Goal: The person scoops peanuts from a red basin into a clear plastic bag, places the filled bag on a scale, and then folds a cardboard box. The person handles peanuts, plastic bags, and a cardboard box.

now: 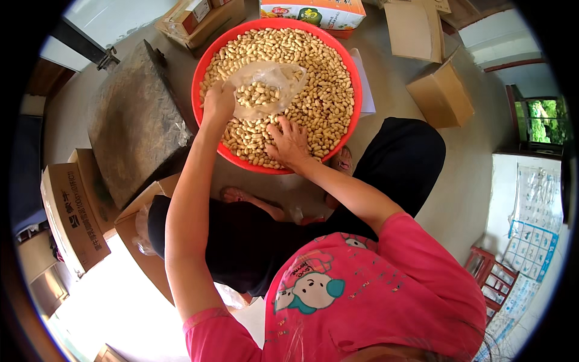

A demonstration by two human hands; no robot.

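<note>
A round red plastic basin (356,97) full of unshelled peanuts (330,86) stands on the floor before me. My left hand (219,103) is closed on the left edge of a clear plastic bag (289,74), which lies over the peanuts with a small heap of them inside it. Nearer to me, my right hand (289,142) rests on the loose peanuts below the bag, palm down with its fingers spread. Whether any peanuts are under its palm is hidden.
A worn dark wooden block or table (135,122) stands left of the basin. Open cardboard boxes (74,217) are at the lower left, another cardboard box (441,95) at the right, and a printed carton (312,11) beyond the basin. My knees flank the near side.
</note>
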